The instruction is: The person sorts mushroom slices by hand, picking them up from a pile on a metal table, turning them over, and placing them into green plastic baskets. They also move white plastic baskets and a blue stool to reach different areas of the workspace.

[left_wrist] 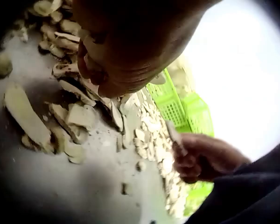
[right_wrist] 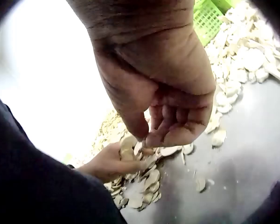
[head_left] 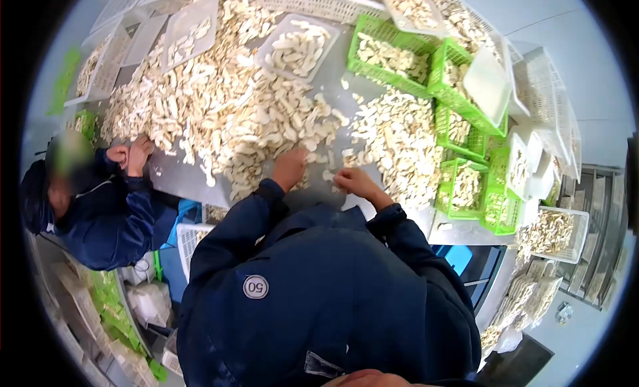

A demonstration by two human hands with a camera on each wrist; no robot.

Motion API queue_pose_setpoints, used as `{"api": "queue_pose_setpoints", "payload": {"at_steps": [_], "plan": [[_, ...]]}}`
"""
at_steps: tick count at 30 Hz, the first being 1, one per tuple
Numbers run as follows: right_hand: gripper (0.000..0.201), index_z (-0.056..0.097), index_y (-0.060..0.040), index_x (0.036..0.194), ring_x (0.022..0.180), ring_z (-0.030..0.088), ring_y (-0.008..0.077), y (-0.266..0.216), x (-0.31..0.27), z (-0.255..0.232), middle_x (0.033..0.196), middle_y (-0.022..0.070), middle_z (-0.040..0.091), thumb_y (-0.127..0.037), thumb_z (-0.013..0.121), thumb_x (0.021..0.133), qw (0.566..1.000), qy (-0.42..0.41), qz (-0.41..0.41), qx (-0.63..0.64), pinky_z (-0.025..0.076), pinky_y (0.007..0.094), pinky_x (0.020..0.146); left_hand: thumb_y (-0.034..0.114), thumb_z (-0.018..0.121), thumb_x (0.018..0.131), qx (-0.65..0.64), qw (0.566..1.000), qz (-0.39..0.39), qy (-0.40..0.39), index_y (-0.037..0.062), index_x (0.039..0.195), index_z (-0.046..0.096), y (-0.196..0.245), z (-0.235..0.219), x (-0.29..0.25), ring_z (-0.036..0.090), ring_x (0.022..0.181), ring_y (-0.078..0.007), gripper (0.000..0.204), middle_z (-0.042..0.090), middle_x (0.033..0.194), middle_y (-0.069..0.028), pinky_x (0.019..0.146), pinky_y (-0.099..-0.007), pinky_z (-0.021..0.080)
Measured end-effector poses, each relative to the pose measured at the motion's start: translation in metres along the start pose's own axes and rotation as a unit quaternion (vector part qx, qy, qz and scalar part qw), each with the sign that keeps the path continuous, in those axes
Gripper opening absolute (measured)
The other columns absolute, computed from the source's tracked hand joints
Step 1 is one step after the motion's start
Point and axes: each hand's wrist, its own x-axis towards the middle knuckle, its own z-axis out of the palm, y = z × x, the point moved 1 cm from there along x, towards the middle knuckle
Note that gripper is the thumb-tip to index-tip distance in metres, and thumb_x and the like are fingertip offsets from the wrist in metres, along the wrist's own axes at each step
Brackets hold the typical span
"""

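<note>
While right grip (head_left: pixel 359 183) pinches 1 slice (left_wrist: pixel 174 134), fingers (right_wrist: pixel 179 135) curled, left grip (head_left: pixel 289 169) holding another (right_wrist: pixel 127 149)

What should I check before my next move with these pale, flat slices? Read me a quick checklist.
1. Right hand has its pale, flat slice: ok, pinched in the fingers.
2. Left hand has a slice secured: cannot tell; the views don't clearly show what, if anything, it holds.
3. Large left-hand heap of pale slices within reach: ok, the left hand is at its near edge.
4. Smaller right-hand heap of pale slices cleanly separated: not ok, stray slices lie between the heaps.
5. Rectangular green plastic basket beyond the smaller heap upright: ok, with slices inside.
</note>
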Motion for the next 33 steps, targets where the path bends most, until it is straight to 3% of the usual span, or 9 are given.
{"api": "queue_pose_setpoints", "payload": {"at_steps": [6,9,13,15,17,22,27,31,33], "plan": [[0.024,0.067,-0.0048,0.086,0.061,0.059,0.0106,-0.038,0.004,-0.069,0.067,0.0044,0.064,-0.028,0.061,0.086,0.988,-0.015,-0.048,-0.149,0.047,0.0265,0.057,0.003,0.054,0.08,0.086,0.994,0.034,-0.063,0.0046,0.101,0.059,0.006,0.003,0.003,0.058,0.089,-0.0322,0.022,0.057,0.097,-0.0121,0.073,-0.0428,0.048],[0.02,0.065,-0.0017,0.099,0.071,0.059,0.0091,-0.052,0.015,-0.115,0.092,0.0029,0.065,-0.019,0.058,0.091,0.954,0.16,-0.225,0.121,0.046,0.021,0.06,0.006,0.057,0.08,0.044,0.997,0.034,-0.047,0.0042,0.104,0.059,0.0,-0.005,0.0,0.058,0.088,-0.0333,0.024,0.058,0.097,-0.0132,0.072,-0.0425,0.048],[0.027,0.061,-0.0006,0.111,0.071,0.058,0.008,-0.084,0.022,-0.119,0.093,0.0038,0.066,-0.02,0.056,0.093,0.912,0.306,-0.151,0.229,0.045,0.0206,0.061,0.012,0.061,0.082,-0.07,0.997,-0.044,-0.005,0.0038,0.108,0.058,-0.008,-0.018,-0.001,0.059,0.081,-0.0315,0.028,0.06,0.094,-0.0138,0.068,-0.0401,0.047],[0.026,0.061,-0.0012,0.111,0.069,0.06,0.0098,-0.051,0.051,-0.095,0.087,0.0038,0.066,-0.018,0.056,0.091,0.946,0.242,-0.175,0.125,0.048,0.0231,0.063,0.014,0.062,0.087,-0.288,0.936,-0.191,-0.062,0.0037,0.116,0.055,-0.027,-0.024,-0.002,0.058,0.072,-0.0199,0.032,0.062,0.088,-0.009,0.066,-0.0337,0.048],[0.027,0.061,-0.0055,0.11,0.075,0.066,0.0199,-0.061,0.048,-0.056,0.085,0.011,0.068,-0.019,0.059,0.087,0.976,0.151,-0.15,-0.05,0.051,0.0315,0.068,0.013,0.061,0.089,-0.543,0.78,-0.306,-0.065,0.0034,0.12,0.052,-0.026,-0.043,-0.006,0.056,0.069,-0.0147,0.034,0.061,0.087,-0.0058,0.064,-0.0309,0.048],[0.033,0.059,-0.0082,0.11,0.094,0.059,0.0327,-0.063,0.069,0.024,0.1,0.0128,0.06,-0.015,0.063,0.077,0.894,0.226,-0.223,-0.317,0.051,0.0405,0.077,0.012,0.06,0.092,-0.745,0.587,-0.316,-0.003,0.0052,0.13,0.046,-0.037,-0.049,-0.024,0.055,0.072,-0.0108,0.04,0.055,0.085,-0.0015,0.065,-0.0279,0.05],[0.026,0.062,-0.0099,0.105,0.092,0.059,0.0319,-0.056,0.086,0.022,0.101,0.0107,0.06,-0.013,0.063,0.079,0.853,0.251,-0.272,-0.367,0.05,0.0405,0.078,0.013,0.061,0.092,-0.761,0.572,-0.306,-0.002,0.0071,0.131,0.046,-0.031,-0.053,-0.038,0.058,0.082,-0.0144,0.042,0.058,0.099,-0.004,0.071,-0.0303,0.051],[0.013,0.065,-0.0126,0.093,0.092,0.057,0.0287,-0.053,0.077,0.009,0.093,0.0072,0.061,-0.014,0.062,0.08,0.926,0.277,-0.156,-0.202,0.05,0.0386,0.076,0.014,0.058,0.093,-0.782,0.524,-0.339,-0.009,0.0075,0.131,0.046,-0.025,-0.046,-0.043,0.06,0.096,-0.0201,0.041,0.059,0.11,-0.0066,0.079,-0.034,0.052],[0.018,0.064,-0.0117,0.097,0.096,0.057,0.0297,-0.054,0.071,0.011,0.097,0.0088,0.06,-0.013,0.063,0.078,0.9,0.282,-0.19,-0.273,0.05,0.0402,0.077,0.016,0.057,0.094,-0.791,0.51,-0.338,-0.015,0.0074,0.131,0.046,-0.025,-0.041,-0.044,0.059,0.101,-0.022,0.04,0.058,0.114,-0.008,0.083,-0.0361,0.053]]}}
